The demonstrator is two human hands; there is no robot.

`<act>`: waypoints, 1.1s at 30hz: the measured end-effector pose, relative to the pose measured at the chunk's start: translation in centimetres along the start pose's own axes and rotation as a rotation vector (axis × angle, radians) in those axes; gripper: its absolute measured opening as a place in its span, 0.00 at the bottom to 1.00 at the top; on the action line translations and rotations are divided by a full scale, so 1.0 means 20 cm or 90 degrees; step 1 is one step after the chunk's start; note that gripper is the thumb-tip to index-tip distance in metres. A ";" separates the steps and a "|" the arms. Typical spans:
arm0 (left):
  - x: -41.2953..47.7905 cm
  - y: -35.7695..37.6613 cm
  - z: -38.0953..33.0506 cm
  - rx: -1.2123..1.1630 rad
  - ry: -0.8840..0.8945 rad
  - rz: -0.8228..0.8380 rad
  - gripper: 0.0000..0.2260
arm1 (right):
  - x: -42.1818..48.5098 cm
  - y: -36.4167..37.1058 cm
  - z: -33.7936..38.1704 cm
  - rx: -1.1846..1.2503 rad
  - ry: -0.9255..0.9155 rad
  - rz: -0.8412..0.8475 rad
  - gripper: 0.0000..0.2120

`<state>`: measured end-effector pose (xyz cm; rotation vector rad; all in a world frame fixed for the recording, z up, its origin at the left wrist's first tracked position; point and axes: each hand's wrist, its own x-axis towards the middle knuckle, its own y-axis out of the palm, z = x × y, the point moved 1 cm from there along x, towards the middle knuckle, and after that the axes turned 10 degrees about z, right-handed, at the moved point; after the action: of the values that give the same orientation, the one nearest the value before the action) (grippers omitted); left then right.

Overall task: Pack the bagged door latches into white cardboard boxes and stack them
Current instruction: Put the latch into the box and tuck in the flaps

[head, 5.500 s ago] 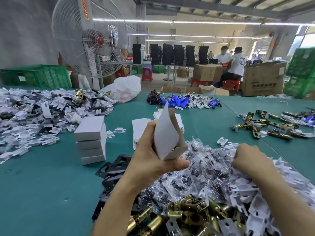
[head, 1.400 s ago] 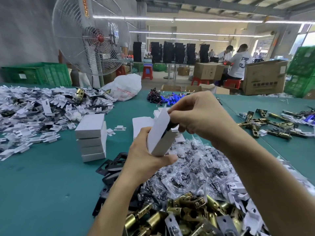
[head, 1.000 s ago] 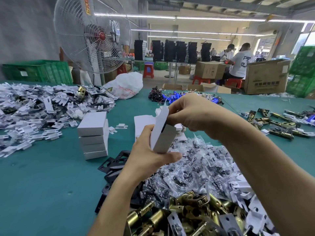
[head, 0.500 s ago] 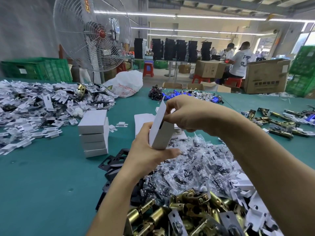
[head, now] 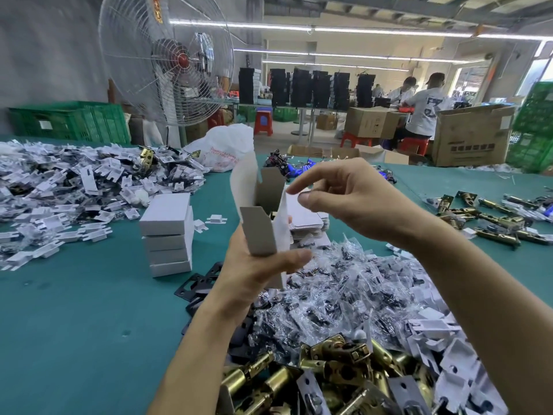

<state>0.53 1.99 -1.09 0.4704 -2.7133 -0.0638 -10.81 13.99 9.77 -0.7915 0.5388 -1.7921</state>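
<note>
Bagged latches (head: 344, 298) heap below my grip; the stack (head: 167, 235) stands to its left. My left hand (head: 257, 268) clasps the box (head: 260, 232) upright, flaps open — my right hand (head: 353, 202) hovers beside its mouth, fingers loose, empty.

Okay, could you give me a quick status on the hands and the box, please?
Left hand grips white cardboard box upright, top flaps open. Right hand empty beside the opening. Stack of four boxes left, nothing blocking.

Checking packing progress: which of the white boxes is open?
The box held in the left hand: its top flaps stand open, while the stack of four on the table is closed.
</note>
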 end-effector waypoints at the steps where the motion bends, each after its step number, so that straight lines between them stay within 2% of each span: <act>1: 0.00 0.00 0.00 -0.016 0.001 0.013 0.32 | 0.00 0.01 0.01 -0.010 -0.022 -0.007 0.05; 4: -0.02 0.00 -0.01 -0.070 -0.023 0.070 0.29 | -0.01 0.02 0.06 -0.049 -0.077 -0.025 0.08; 8: -0.04 0.00 -0.02 -0.113 -0.095 0.139 0.35 | -0.04 0.02 0.13 -0.220 -0.098 0.008 0.16; 10: -0.05 0.00 -0.02 -0.123 -0.106 0.166 0.32 | -0.07 0.00 0.16 -0.271 -0.086 0.038 0.18; 14: -0.06 -0.01 -0.02 -0.137 -0.084 0.204 0.24 | -0.11 0.02 0.19 -0.340 -0.018 0.175 0.18; 19: -0.05 0.00 -0.01 -0.136 -0.071 0.182 0.21 | -0.11 0.04 0.17 -0.327 0.049 0.202 0.15; 22: -0.03 -0.01 -0.01 -0.172 -0.051 0.121 0.22 | -0.12 0.00 0.14 -0.206 0.039 0.121 0.14; 26: -0.01 -0.04 -0.02 -0.181 -0.037 -0.011 0.30 | -0.16 -0.06 0.02 0.008 -0.051 -0.159 0.07; 28: -0.01 -0.04 -0.01 -0.170 -0.019 -0.056 0.29 | -0.18 -0.07 -0.11 0.022 0.000 -0.212 0.04; 29: -0.01 -0.04 -0.01 -0.167 -0.008 -0.067 0.27 | -0.18 -0.06 -0.20 -0.043 0.064 -0.184 0.03; 31: -0.01 -0.03 -0.01 -0.165 0.007 -0.073 0.29 | -0.20 -0.02 -0.39 -0.235 0.249 -0.024 0.05; 33: -0.01 -0.03 -0.01 -0.163 0.010 -0.077 0.32 | -0.23 0.03 -0.56 -0.372 0.403 0.142 0.18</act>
<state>0.95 1.58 -0.98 0.5520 -2.6086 -0.4323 -17.54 18.06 0.60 -0.4916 1.5531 -1.6683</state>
